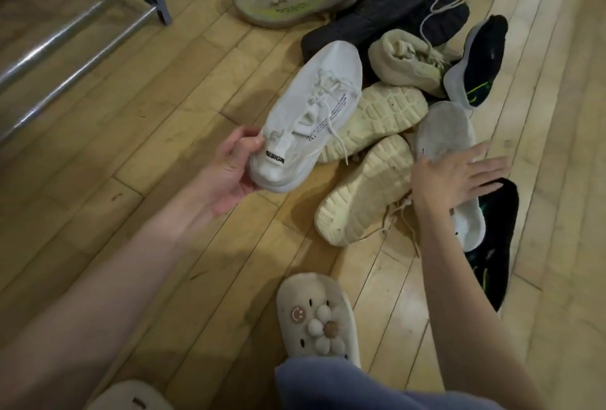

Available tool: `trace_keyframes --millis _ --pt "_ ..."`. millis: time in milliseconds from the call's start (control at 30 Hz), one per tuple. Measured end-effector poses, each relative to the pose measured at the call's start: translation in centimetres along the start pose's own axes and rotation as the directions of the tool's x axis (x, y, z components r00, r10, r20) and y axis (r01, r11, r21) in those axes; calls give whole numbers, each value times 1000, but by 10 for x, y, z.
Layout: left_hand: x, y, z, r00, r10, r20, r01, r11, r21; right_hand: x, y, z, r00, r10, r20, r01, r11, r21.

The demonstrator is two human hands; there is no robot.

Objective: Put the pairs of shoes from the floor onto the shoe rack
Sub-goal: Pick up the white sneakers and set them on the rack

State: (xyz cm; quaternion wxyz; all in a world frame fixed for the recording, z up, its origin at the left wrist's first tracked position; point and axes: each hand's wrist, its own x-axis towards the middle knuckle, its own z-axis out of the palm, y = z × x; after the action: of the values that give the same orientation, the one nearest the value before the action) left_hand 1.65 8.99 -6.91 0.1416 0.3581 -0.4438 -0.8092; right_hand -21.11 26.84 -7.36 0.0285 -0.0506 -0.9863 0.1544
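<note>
Underfoot, wooden plank floor (137, 134); left hand (229, 170) fingers pinching white sneaker (311, 114); right hand (455, 176) fingers spread.

Bare forearms, no sleeves in view, no rings, watch or bands visible on either wrist. Left hand (229, 173) and right hand (455, 180) both ungloved. Wore a cream slipper (316, 317) with a rounded toe, trimmed with a small pink smiley charm and a white-petalled flower with a brown centre. Second cream slipper (131, 396) partly cut off at the bottom edge. Blue-grey trouser leg (328, 383) above the decorated slipper.
</note>
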Motion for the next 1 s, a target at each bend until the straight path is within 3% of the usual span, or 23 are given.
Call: trace_keyframes --millis 100,167,300,367,433,500,567,667,733,800,900,1000 --pt "2 -3 8 999 -14 43 14 1000 -1 14 3 -8 990 107 90 -105 994 -28" --pt "1 -5 8 998 -12 58 14 999 -30 18 1 -18 987 105 121 -99 994 -54" --pt "2 -3 0 1000 0 -8 -1 998 -70 -2 -11 -41 992 -126 7 126 989 -78" --pt "3 -1 -8 994 7 -108 -16 997 -78 -19 -25 -52 961 -277 -16 277 958 77" --pt "2 4 -14 971 4 -239 -27 995 -93 -35 -48 -57 926 -374 51 330 868 372" --pt "-2 7 -23 936 -12 -351 -31 993 -117 -54 -74 -55 883 -418 212 201 746 635" --pt "-8 8 -39 919 -44 -393 -13 990 -141 -77 -95 -51 801 -449 396 -1 660 751" --pt "-24 11 -66 920 -142 -366 59 972 -227 -104 -114 -39 651 -478 590 -233 614 754" --pt "-35 16 -79 937 -150 -316 106 983 -150 -118 -123 -34 565 -475 674 -343 609 716" --pt "-48 23 -85 925 -101 -367 92 995 -41 -128 -130 -30 495 -469 731 -408 618 672" --pt "-65 32 -97 849 -16 -529 83 991 104 -145 -141 -25 425 -475 771 -448 630 635" --pt "-86 42 -106 886 -60 -460 161 969 185 -165 -156 -20 388 -502 773 -470 614 634"
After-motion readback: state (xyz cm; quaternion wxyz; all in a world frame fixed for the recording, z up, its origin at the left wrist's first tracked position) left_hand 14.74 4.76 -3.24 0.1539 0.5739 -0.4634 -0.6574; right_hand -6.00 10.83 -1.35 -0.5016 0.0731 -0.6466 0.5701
